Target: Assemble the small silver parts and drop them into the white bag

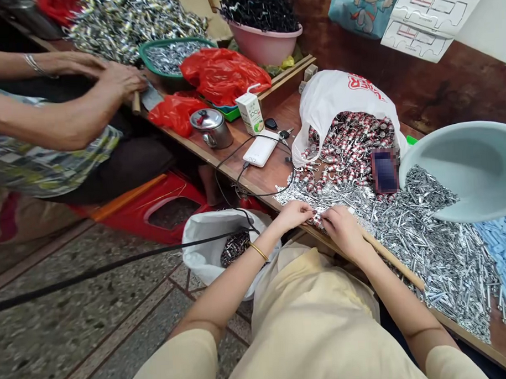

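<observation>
At the table's front edge, my left hand (pixel 296 215) is closed in a pinch at a small red-and-silver metal part (pixel 317 219). My right hand (pixel 342 226) meets it from the other side, thumb and fingers closed on the same part; its details are too small to make out. Beneath and around my fingers lie loose silver metal pieces (pixel 430 260), heaped toward the right. A pile of similar red-and-silver parts (pixel 351 136) spills from a white plastic bag (pixel 332 90) just beyond. By my right wrist, a wooden stick (pixel 394 262) lies along the edge.
A phone (pixel 385 171) rests on the pile beside a tipped grey basin (pixel 475 148). Left of the bag are a power bank (pixel 261 149) with a cable, a drink carton (pixel 250 112) and a metal cup (pixel 212 127). A lined bin (pixel 205 246) stands below. Another person's hands (pixel 118 81) work at left.
</observation>
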`<state>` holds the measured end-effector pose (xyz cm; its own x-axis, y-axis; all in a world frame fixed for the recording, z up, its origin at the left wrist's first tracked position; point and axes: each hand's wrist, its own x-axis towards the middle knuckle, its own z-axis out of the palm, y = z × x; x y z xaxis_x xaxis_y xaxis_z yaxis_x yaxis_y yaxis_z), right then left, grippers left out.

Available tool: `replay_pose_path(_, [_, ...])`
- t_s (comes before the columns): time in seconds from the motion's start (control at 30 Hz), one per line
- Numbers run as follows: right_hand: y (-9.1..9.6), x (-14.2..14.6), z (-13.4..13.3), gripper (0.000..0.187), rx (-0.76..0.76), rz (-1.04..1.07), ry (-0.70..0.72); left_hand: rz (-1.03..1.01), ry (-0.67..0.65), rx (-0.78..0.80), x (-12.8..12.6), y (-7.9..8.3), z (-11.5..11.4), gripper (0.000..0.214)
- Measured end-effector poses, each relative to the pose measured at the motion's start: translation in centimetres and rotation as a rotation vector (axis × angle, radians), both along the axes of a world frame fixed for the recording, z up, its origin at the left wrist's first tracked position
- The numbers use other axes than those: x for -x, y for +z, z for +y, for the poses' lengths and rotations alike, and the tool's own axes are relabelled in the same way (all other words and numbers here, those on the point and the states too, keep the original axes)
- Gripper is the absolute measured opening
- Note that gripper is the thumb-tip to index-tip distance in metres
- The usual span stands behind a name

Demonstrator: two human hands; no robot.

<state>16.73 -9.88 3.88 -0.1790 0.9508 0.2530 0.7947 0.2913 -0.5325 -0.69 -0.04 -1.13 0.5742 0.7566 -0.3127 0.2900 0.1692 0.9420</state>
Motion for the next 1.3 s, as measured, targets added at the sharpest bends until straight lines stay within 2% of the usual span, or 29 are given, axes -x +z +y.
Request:
replay_pose_path(0.13, [-1.4,0.5,0.8,0.020,-0.017,-0.168,0.014,0.008,-0.004,-0.132,0.1,-0.5,-0.1,0.013])
replay_pose_path(0.23, [-1.6,0.3,0.9,0.022,-0.022,-0.225,0.055,0.005,0.000,-0.195,0.1,-0.8,-0.1,0.016])
replay_pose_path(0.53, [1.7,0.6,0.1,0.022,0.049,-0.525,0.252,0.086,-0.037,-0.232,0.0,-0.8,0.0,0.016])
replay_pose_path(0.7, [1.8,1.1,-0.3,0.022,0.079,-0.608,0.256,0.052,-0.033,-0.204,0.1,-0.6,-0.1,0.016])
replay_pose_path(0.83, [1.7,1.7,-0.2,0.023,0.100,-0.670,0.195,-0.011,-0.045,-0.141,0.2,-0.3,0.0,0.016])
replay_pose_path(0.93, [2.4,0.8,-0.9,0.028,0.074,-0.645,0.157,-0.023,-0.042,-0.120,0.2,-0.1,-0.1,0.016])
replay_pose_path(1.03, [2.8,-2.0,-3.3,0.025,0.058,-0.635,-0.033,0.000,-0.031,-0.182,0.2,0.0,-0.2,0.016])
replay_pose_path(1.1, [2.4,-4.4,-5.5,0.019,0.121,-0.677,-0.212,0.026,-0.021,-0.223,0.2,0.1,-0.4,0.017])
replay_pose_path(1.13, [2.1,-5.6,-6.5,0.018,0.166,-0.699,-0.258,0.042,-0.014,-0.235,0.2,0.2,-0.5,0.017])
replay_pose_path(1.2, [1.2,-7.4,-8.2,0.012,0.225,-0.686,-0.277,0.068,-0.006,-0.250,0.2,0.3,-0.6,0.017])
replay_pose_path(1.3, [0.8,-8.5,-8.9,0.010,0.187,-0.580,-0.250,0.082,-0.003,-0.259,0.1,0.4,-0.6,0.019])
